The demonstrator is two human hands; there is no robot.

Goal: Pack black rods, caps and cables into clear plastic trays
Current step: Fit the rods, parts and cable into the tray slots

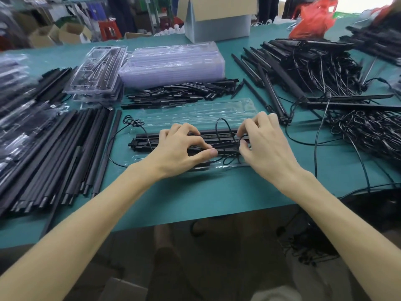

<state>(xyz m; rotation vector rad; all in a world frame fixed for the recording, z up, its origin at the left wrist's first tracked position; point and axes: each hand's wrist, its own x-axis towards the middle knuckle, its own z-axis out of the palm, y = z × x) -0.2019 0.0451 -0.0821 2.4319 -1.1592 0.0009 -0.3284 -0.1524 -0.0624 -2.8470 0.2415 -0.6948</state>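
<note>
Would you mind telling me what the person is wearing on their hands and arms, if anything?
Nothing that shows: the left hand and the right hand are bare, with no gloves, rings or watch. The forearms are uncovered right to the picture's edge, so no sleeves are in view. The nails look short and unpainted.

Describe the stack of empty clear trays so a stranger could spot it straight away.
On the green table, look to the far edge where a grey cardboard box stands. Just in front of it, behind the heap of short black pieces, lies the stack of empty trays. Unlike the filled trays to its left, it holds no black parts and looks milky.
</note>
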